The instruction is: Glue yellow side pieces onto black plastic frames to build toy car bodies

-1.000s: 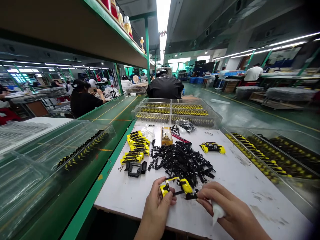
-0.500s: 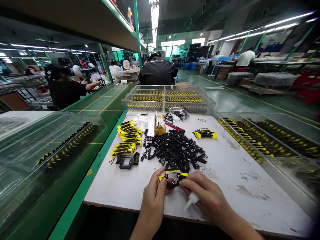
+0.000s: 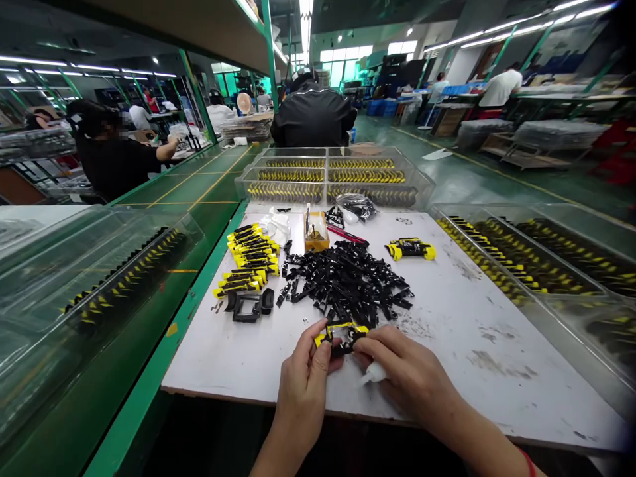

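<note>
Your hands at the near edge of a white worktop (image 3: 447, 371), seen from above. Your left hand (image 3: 304, 374) grasps the left end of a yellow-and-black frame (image 3: 342, 346) between thumb and fingers, raised just in front of a heap of black pieces (image 3: 348, 281). Your right hand (image 3: 407, 374) is closed around a white squeeze bottle (image 3: 376, 372), nozzle pointing down and to the left, while its fingertips meet the frame's right end; whether they also pinch a small piece there, you cannot tell, since the fingers cover it.

Left of the heap, a slanting row of yellow-and-black parts (image 3: 253, 257) lies close together, with a bare black frame (image 3: 248, 307) just on its near side. Behind the heap stand a small orange box (image 3: 317, 240) and, to its right, a red tool (image 3: 348, 234); a crumpled white cloth (image 3: 275, 226) lies to the box's left and a clear plastic bag (image 3: 358, 207) farther back on the right. A single finished-looking part (image 3: 411, 249) rests apart, right of the heap. Clear trays with rows of similar parts flank you: the back tray (image 3: 326, 185), the right tray (image 3: 566, 315) and the left tray (image 3: 30, 265).
</note>
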### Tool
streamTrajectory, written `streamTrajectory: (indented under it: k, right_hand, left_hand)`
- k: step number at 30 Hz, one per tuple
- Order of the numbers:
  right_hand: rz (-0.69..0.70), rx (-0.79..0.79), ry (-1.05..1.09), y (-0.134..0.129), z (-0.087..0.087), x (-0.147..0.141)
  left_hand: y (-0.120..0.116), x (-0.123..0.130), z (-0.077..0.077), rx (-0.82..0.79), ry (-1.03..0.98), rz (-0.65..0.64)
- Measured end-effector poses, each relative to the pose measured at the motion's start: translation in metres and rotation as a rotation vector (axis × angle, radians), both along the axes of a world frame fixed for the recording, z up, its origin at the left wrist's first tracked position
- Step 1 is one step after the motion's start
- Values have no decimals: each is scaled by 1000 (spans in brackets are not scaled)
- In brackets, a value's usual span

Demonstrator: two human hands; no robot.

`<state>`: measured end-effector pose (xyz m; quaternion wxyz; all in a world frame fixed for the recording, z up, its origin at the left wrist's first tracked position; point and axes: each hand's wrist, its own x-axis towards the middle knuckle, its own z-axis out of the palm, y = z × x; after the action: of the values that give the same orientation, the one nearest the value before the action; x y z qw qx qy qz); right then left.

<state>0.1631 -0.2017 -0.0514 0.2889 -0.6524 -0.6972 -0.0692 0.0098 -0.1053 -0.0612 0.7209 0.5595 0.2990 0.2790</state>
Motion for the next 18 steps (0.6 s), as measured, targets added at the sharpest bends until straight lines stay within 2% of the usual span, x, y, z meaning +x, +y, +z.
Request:
streamTrajectory:
  k: [5, 10, 18]
  right_hand:
    - [-23, -99, 102, 0, -1, 5]
    - [0, -256, 169, 3, 13, 9]
    - [46, -340, 144, 12, 25, 18]
  left_hand:
    - [4, 1, 0, -137, -70, -8]
    - [8, 3, 3, -203, -89, -56]
    - [11, 5, 4, -238, -70, -61]
